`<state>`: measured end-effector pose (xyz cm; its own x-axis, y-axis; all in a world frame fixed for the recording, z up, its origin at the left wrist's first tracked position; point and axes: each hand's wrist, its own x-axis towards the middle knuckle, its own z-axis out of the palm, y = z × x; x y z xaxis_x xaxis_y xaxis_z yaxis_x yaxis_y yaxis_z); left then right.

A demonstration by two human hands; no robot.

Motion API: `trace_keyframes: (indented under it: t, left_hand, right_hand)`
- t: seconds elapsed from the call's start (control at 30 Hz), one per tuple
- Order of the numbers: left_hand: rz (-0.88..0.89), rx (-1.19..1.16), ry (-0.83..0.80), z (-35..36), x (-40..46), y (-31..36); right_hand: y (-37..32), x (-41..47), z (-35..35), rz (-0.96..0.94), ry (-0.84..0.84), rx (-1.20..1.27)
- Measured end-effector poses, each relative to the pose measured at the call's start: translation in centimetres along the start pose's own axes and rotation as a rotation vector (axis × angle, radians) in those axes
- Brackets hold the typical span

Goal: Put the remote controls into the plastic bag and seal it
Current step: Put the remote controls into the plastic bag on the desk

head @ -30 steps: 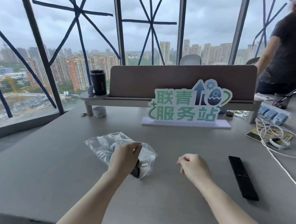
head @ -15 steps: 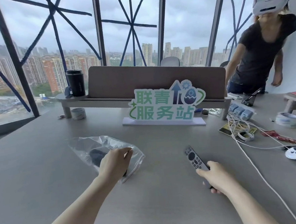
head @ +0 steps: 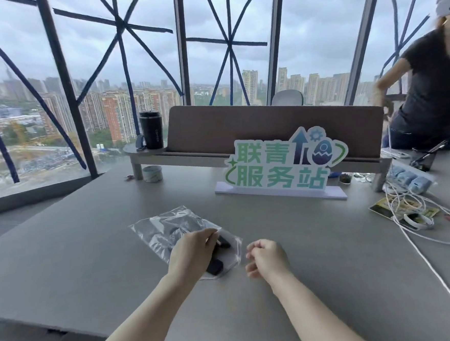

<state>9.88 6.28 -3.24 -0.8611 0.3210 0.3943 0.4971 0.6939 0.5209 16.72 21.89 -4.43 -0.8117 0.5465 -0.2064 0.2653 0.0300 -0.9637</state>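
Fingers of the left hand (head: pixel 195 252) pinch the near edge of the plastic bag (head: pixel 169 231), apparently at its mouth, and the likely reason is plain: a thin, slippery film needs pinning flat to the table (head: pixel 317 243) so the opening keeps its place while something goes in or while the seal is pressed. Dark ends of at least one remote control (head: pixel 216 266) show through the clear plastic just beyond that hand, one near the thumb and one nearer the bag's corner; whether these are two remotes or parts of one I cannot tell, since the hand covers the middle. Just beside the bag's right edge, not touching it, the right hand (head: pixel 264 256) hovers loosely curled and holds nothing, well placed to meet the left at the bag's mouth. No remote lies loose on the visible tabletop, so my judgement is that loading is finished or nearly so and sealing comes next. Farther out, white cables (head: pixel 409 226) sprawl to the right, a green sign (head: pixel 279 166) stands behind, and another person (head: pixel 431 94) leans over the far corner.
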Motion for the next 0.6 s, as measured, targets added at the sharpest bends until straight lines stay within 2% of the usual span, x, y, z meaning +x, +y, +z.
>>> trace_keyframes:
  t: [0.07, 0.23, 0.37, 0.47, 0.6]
  left_hand:
    - [0.008, 0.026, -0.027, 0.0, -0.2, -0.2]
    - [0.021, 0.170, -0.247, -0.1, -0.8, -0.6]
    - [-0.014, 0.320, -0.447, -1.1, -1.4, -1.9]
    - [-0.075, 0.367, -0.437, -2.4, -1.6, -3.2]
    - [-0.173, 0.256, -0.248, -4.6, 0.4, -3.2]
  right_hand:
    - [0.6, 0.8, -0.7, -0.063, 0.094, -0.203]
    - [-0.3, 2.7, 0.8, -0.133, -0.120, -0.383]
    - [-0.7, 4.5, 2.3, -0.265, 0.019, -0.505]
    - [-1.0, 4.2, 2.3, -0.313, 0.085, -0.459]
    - [-3.7, 2.5, 1.2, -0.340, 0.096, -0.360]
